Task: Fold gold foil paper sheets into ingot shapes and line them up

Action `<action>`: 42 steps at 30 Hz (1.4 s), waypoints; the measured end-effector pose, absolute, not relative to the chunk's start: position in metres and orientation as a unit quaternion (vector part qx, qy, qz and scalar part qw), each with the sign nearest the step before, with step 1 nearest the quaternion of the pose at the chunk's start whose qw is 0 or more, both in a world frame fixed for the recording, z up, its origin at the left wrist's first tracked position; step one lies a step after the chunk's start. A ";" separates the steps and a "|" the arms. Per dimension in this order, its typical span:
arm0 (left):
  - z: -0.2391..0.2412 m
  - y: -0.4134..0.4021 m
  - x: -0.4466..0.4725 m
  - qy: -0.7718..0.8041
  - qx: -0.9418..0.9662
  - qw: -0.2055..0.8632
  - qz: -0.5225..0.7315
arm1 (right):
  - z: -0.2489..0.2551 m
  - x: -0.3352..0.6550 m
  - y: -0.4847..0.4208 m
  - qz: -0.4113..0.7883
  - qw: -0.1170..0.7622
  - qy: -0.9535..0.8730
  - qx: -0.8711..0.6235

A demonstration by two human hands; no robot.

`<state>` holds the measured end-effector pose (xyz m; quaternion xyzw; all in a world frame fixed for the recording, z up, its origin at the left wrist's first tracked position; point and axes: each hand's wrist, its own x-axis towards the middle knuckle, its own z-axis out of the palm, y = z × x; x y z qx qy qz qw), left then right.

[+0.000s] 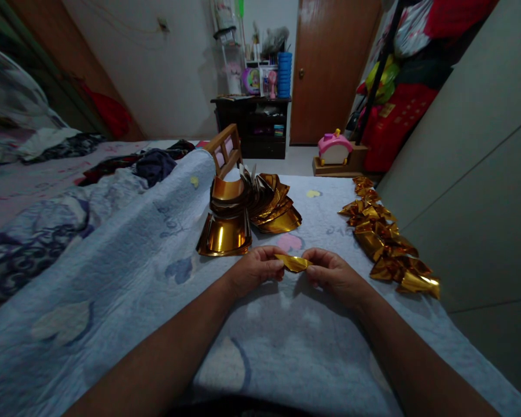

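A small folded piece of gold foil paper is held between both my hands just above the light blue blanket. My left hand pinches its left end with closed fingers. My right hand pinches its right end, fingers closed too. Just beyond my hands lies a fanned stack of flat gold foil sheets. To the right, along the blanket's edge, runs a row of several folded gold foil pieces.
A grey wall or cabinet face rises close on the right. Crumpled clothes and bedding lie at the left. A wooden chair back, a pink toy, a dark shelf unit and a brown door stand beyond.
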<state>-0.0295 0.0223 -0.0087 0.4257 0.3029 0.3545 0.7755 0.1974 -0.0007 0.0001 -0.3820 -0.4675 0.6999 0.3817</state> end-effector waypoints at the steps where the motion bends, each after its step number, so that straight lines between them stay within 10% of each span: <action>1: -0.008 0.022 -0.030 0.306 0.429 0.774 0.351 | 0.000 0.198 -0.001 0.705 0.376 -0.466 -0.380; 42: -0.014 0.020 -0.029 0.344 0.475 0.743 0.320 | -0.010 0.201 -0.001 0.744 0.361 -0.452 -0.334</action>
